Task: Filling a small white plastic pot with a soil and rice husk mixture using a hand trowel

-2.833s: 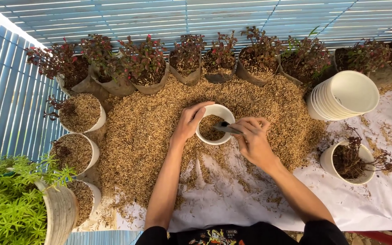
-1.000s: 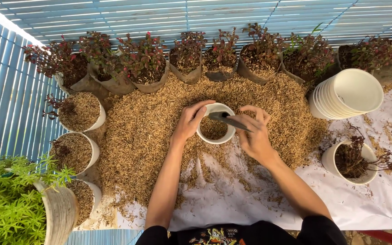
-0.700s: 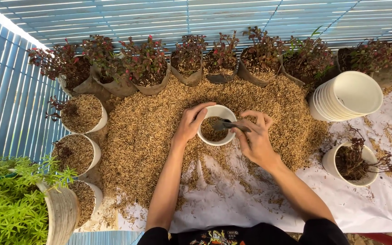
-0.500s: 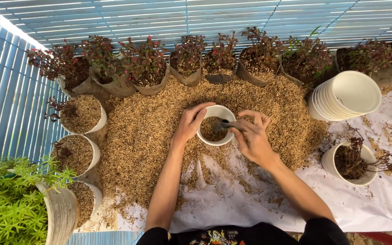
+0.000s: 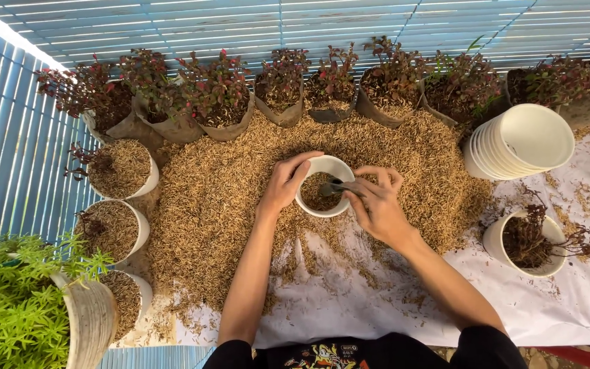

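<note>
Left hand [image 5: 283, 186] grips the rim of a white pot [image 5: 324, 186] standing on the rice-husk heap [image 5: 220, 198]. Right hand [image 5: 375, 203] holds a small dark tool [image 5: 332, 186] inside the pot. Stacked white pots [image 5: 520, 143] lie right.

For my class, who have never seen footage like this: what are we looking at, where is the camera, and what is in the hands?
The camera sits on a person's head and looks down at their two bare hands. The left hand steadies a white pot partly filled with husks. The right hand holds a small dark tool over the pot's mouth. Around the pot lies a heap of rice husks on a white sheet. A stack of empty white pots lies to the right, and potted red-leaved plants line the back.
</note>
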